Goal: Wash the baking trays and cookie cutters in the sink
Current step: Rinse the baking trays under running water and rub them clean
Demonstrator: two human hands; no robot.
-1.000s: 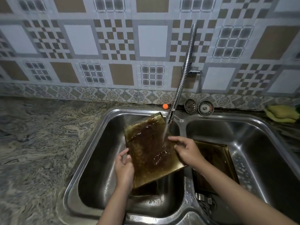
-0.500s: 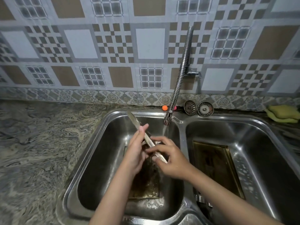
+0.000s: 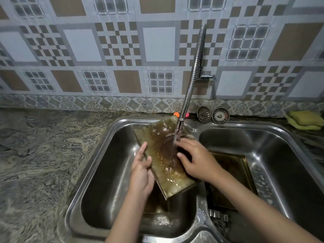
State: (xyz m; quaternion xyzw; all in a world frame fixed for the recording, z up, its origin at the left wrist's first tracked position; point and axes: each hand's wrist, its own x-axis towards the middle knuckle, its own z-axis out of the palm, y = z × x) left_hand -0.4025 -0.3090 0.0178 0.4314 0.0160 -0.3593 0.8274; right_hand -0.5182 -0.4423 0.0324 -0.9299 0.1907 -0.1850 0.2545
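Note:
A brown, stained baking tray (image 3: 163,155) is held tilted over the left basin of the steel double sink (image 3: 98,155), its broad face toward me under the running faucet (image 3: 190,81). My left hand (image 3: 142,172) grips its left edge. My right hand (image 3: 196,158) lies on its right side, fingers spread on the wet surface. A second tray (image 3: 233,172) lies flat in the right basin. Another tray (image 3: 154,206) shows beneath the held one in the left basin. A metal cookie cutter (image 3: 218,215) sits in the right basin's near corner.
Two sink strainers (image 3: 213,115) stand on the ledge behind the sink, with small orange and pink objects (image 3: 176,114) beside the faucet. Yellow-green sponges (image 3: 306,120) lie at the far right. A marbled stone counter (image 3: 43,155) spreads to the left, and a tiled wall rises behind.
The tray was face-up a second ago, then turned edge-on between my hands, and now shows a broad face again under the water. My right hand moved onto that face.

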